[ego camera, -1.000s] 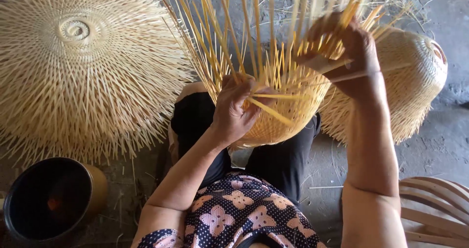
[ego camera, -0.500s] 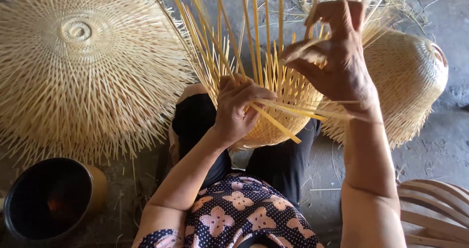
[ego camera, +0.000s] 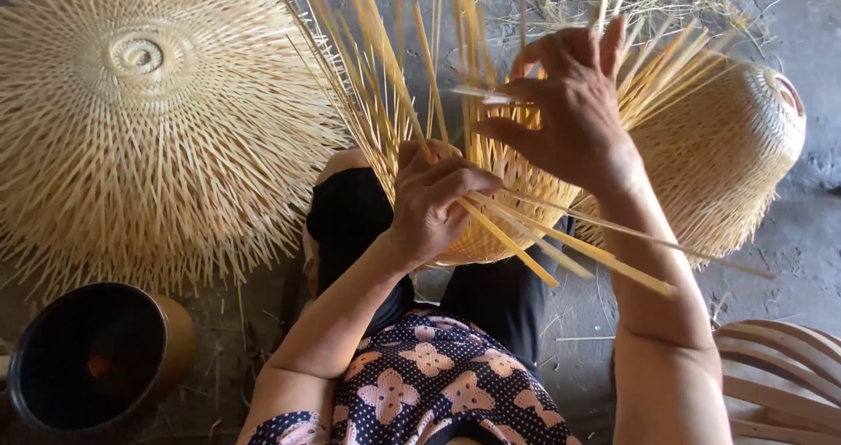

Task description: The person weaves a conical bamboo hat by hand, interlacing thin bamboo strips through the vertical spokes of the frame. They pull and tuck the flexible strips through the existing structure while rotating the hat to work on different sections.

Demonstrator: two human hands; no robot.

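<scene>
Here, at the centre of the frame, I see one half-woven basket (ego camera: 517,208) of pale yellow bamboo, resting on the lap over black trousers (ego camera: 350,217). Its lower part is a tight rounded weave; from its rim many flat, stiff splints (ego camera: 385,86) fan upward and out of the top of the frame, too many to count. A few loose splints stick out toward the lower right, crossing the right forearm.

My left hand (ego camera: 434,204) is closed on the basket's near rim, fingers curled over the weave and pinning the splints that run off to the right. My right hand (ego camera: 569,112), just above centre, has its fingers partly spread, the thumb and forefinger pinching one thin strip (ego camera: 482,95) that lies level across the uprights.

In the upper left lies one broad, round woven disc (ego camera: 149,112), with a small spiral knot at its middle and a ragged fringe of splint ends all round. At the right edge sits one finished basket (ego camera: 727,156), bulbous and closely woven, tipped on its side just behind the right wrist. At lower left stands one round pot (ego camera: 166,340), dark inside with an ochre, smooth outer wall. At lower right I count about four curved pale wooden slats (ego camera: 780,357). The floor (ego camera: 806,252) is grey and rough, strewn with slivers. The blouse (ego camera: 438,384) at the bottom is dark with pink flowers.
</scene>
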